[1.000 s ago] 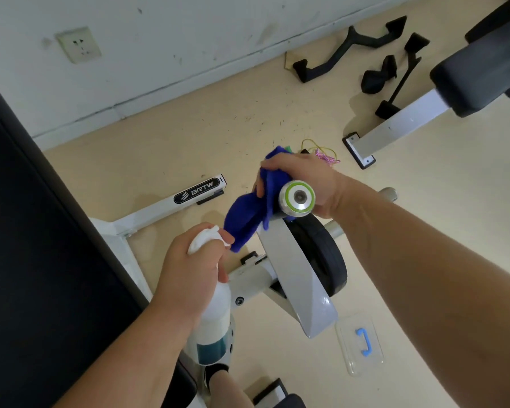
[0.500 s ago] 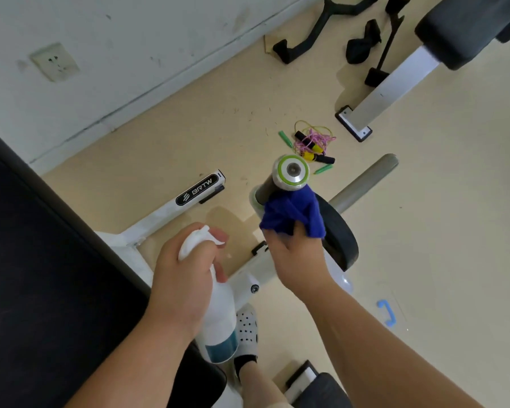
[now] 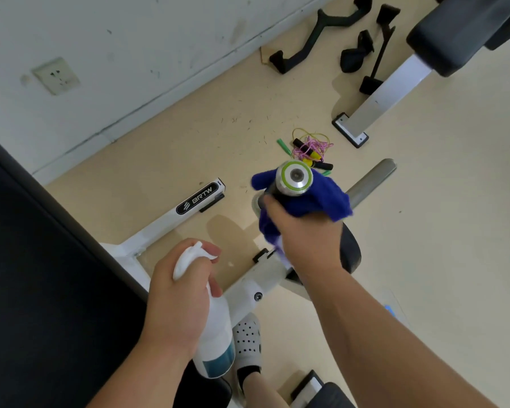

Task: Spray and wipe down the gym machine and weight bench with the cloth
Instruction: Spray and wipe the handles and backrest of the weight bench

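- Currently the right hand (image 3: 305, 242) presses the blue cloth (image 3: 321, 198) around the bar (image 3: 293, 178) of the gym machine (image 3: 265, 278), centre frame, so wiping looks underway.
- Lower centre, the left hand (image 3: 177, 295) grips the spray bottle (image 3: 215, 343), finger near its nozzle.
- Likely left: the white frame, plus the weight bench (image 3: 451, 39) at upper right, which looks untouched.

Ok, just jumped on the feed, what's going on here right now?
A person is cleaning a gym machine. The right hand presses a blue cloth around the bar just below its silver end cap. The left hand holds a white spray bottle upright beside it, one finger over the nozzle. The black bench pad is at the left, untouched.
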